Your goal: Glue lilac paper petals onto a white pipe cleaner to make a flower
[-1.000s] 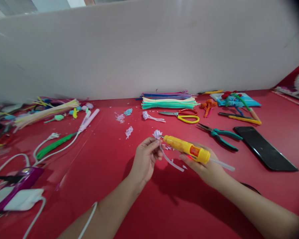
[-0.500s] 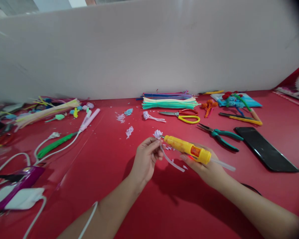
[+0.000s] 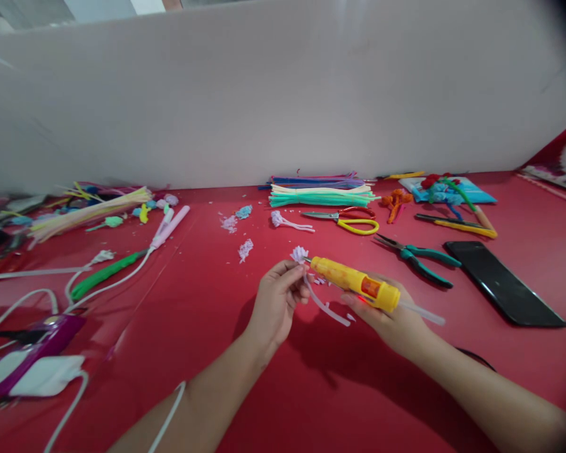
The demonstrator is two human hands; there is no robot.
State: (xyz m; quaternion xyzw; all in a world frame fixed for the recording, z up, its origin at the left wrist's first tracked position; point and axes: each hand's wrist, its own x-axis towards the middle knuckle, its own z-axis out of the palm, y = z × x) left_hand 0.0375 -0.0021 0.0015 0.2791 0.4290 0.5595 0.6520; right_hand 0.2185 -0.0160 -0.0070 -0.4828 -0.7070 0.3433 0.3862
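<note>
Between its thumb and fingers, my left hand (image 3: 280, 296) pinches a small pale lilac flower piece (image 3: 299, 253), its fluffy head sticking up above the fingertips. A pale stem (image 3: 327, 308) curves down to the right from there. My right hand (image 3: 391, 314) is wrapped round a yellow glue gun (image 3: 353, 281), with a translucent glue stick (image 3: 424, 311) coming out of its rear end. The gun's metal tip is at the right side of the flower head. Small lilac scraps (image 3: 319, 280) lie on the red table behind the gun.
Behind lie pipe cleaners (image 3: 321, 195), a lilac flower (image 3: 287, 221) and scissors (image 3: 349, 220). Pliers (image 3: 419, 258) and a black phone (image 3: 504, 283) are at right. At left are a hair-iron-like pink tool (image 3: 168, 228), green piece (image 3: 106, 275), cables and a purple power strip (image 3: 51, 343).
At the far left, a pale strip or cord now stretches across beside the yellow-handled tool. My two hands, the flower piece and the glue gun look almost unmoved.
</note>
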